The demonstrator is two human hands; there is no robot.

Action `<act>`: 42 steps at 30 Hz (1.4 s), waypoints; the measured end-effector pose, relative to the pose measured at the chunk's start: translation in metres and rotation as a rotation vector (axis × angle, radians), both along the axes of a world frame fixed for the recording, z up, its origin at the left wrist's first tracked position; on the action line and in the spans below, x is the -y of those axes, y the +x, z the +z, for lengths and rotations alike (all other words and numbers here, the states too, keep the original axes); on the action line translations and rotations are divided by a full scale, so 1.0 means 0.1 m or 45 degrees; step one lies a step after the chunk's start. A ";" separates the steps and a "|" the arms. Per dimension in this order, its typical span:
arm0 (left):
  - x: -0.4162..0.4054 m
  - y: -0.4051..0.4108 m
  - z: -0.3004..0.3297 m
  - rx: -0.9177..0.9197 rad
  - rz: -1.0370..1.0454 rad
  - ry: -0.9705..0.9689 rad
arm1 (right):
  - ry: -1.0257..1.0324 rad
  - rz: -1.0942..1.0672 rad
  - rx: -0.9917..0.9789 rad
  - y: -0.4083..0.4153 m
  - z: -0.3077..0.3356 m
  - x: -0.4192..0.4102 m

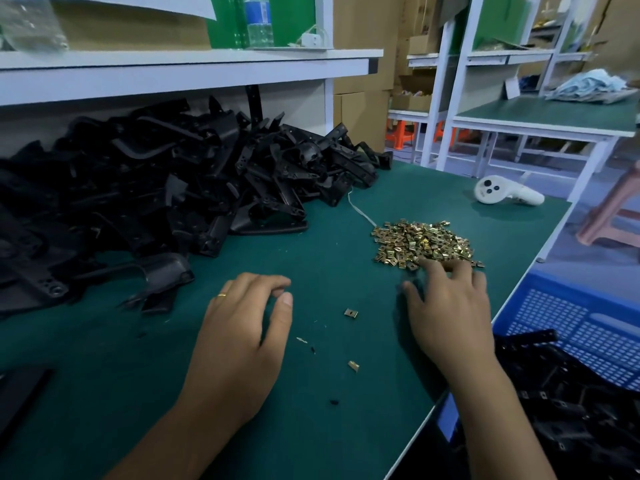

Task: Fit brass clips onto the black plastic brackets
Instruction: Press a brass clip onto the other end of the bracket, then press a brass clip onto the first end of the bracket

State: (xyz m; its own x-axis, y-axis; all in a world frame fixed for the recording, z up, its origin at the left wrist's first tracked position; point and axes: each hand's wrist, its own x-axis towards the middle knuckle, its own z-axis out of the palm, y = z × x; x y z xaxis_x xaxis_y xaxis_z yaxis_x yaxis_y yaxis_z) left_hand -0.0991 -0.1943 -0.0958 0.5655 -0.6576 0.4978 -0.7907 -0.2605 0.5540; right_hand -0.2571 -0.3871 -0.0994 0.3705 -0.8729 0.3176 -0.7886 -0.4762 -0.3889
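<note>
Both forearms reach in from the bottom edge over the green mat point(104, 393). The left hand point(242, 327), a gold ring point(221, 295) on one finger, hovers or rests palm down on the mat with its fingers loosely curled and holding nothing. The right hand point(450, 306) stretches forward with fingers spread, its fingertips point(433, 265) touching the near edge of the pile of brass clips point(420, 242); motion blur hides whether any clip is pinched between them.

That pile sits on the mat toward the right side of the bench, just ahead of the right hand. Two stray clips lie apart from it between the hands: one loose clip point(350, 313) nearer the pile, and a second clip point(353, 365) closer to the person. Small dark and pale scraps dot the mat near them.

The black plastic brackets point(156, 188) form a large tangled heap on the left and back of the bench, under a white shelf point(173, 71), well apart from the clips. More black brackets fill a blue crate point(571, 334) beside the bench at lower right.

A thin white cord point(360, 211) runs from the heap toward the clip pile. Farther back on the right lies a white handheld controller point(502, 192). A water bottle point(258, 19) stands on the shelf, and another green-topped workbench point(540, 116) stands beyond.
</note>
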 end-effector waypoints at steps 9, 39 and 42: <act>0.00 0.04 -0.03 0.007 0.051 0.002 | -0.078 -0.002 -0.105 0.03 -0.06 -0.03; -0.13 0.35 0.06 0.642 -0.117 0.271 | 0.194 0.371 0.531 -0.12 -0.12 -0.06; -0.10 0.41 0.07 0.565 0.105 0.281 | 0.241 0.458 0.597 -0.14 -0.11 -0.10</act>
